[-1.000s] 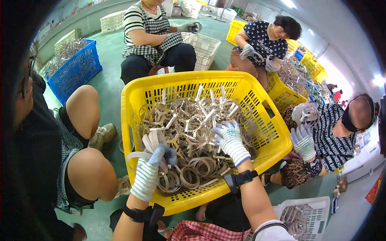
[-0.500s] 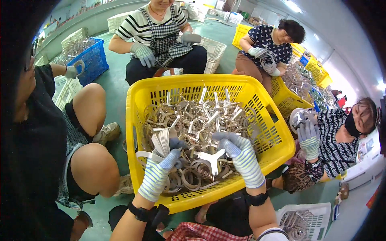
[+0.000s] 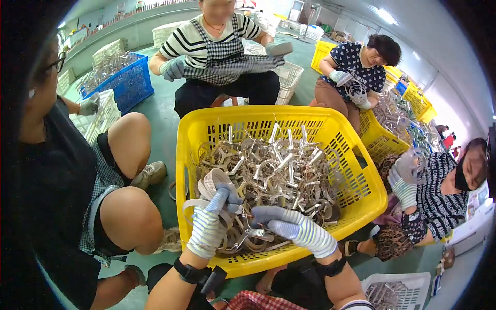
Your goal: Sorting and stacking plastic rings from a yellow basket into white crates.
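Note:
My left hand (image 3: 209, 225), in a striped knit glove with grey fingertips, is closed around a stack of thin pale rings (image 3: 211, 182). One loose ring (image 3: 189, 207) sticks out beside that hand. My right hand (image 3: 299, 227), gloved alike, reaches over the near part of the pile with its fingers stretched out; I see nothing held in it. Below its fingertips lies a small shiny piece (image 3: 257, 232). Both hands are above a yellow slotted basket (image 3: 281, 111), heaped with tangled Y-shaped pale pieces and thin strips (image 3: 258, 160). More rings lie at its near side, partly hidden by my hands.
Co-workers sit around the basket: one at the left (image 3: 57, 170), one across (image 3: 222, 51), two at the right. Behind them stand a blue crate (image 3: 135, 85) and a yellow crate (image 3: 376, 135), both filled. A white basket (image 3: 421, 281) sits at the lower right.
The white Y-shaped piece has left my right hand, whose fingers now extend. My left hand keeps the rings. The view has shifted, moving the scene right and down. The person across lifts their apron.

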### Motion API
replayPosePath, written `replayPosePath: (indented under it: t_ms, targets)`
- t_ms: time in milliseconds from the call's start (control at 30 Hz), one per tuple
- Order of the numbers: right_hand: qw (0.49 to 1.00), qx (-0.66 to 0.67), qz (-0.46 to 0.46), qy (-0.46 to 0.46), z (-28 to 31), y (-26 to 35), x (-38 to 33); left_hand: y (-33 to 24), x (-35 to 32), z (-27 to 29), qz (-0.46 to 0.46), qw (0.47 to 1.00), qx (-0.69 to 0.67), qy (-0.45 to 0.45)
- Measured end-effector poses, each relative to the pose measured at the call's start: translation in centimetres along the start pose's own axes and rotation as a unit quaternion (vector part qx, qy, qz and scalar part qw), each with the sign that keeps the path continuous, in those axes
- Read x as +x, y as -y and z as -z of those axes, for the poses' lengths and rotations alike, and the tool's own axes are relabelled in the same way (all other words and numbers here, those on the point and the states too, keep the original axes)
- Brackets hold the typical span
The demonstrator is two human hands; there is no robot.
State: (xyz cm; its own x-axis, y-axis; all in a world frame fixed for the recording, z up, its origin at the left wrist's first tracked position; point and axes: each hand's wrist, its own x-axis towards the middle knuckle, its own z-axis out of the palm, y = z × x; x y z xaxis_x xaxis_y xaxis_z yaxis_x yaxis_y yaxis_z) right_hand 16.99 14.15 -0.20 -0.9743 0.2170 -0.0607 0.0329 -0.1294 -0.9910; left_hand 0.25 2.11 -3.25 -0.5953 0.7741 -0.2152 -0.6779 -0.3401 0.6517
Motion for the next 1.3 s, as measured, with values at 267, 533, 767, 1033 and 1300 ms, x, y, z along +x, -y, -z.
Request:
replayPosePath:
  t_ms: [267,533,767,1033,1300]
  targets:
    - [0.996,-0.029,-0.08,0.012,-1.4,0.4,0.2,0.3,0.9,1.4,0.025,0.999,0.023,0.016]
    - [0.92,-0.258,0.181,-0.233,1.3,-2.1,0.7,-1.3,1.2,1.9,-0.158,0.974,0.122,-0.104]
    - [0.719,-0.623,0.234,-0.2,1.9,-1.1,1.9,-2.1,-1.6,-1.2,-0.083,0.979,0.183,-0.015]
    - [0.882,-0.345,0.138,-0.289,1.8,-3.8,0.9,-1.9,-1.6,-0.9,-0.058,0.968,0.246,-0.009]
    - [0.985,0.097,-0.1,-0.107,1.0,-1.2,-0.3,-2.0,-2.4,-0.4,-0.066,0.96,0.267,0.056]
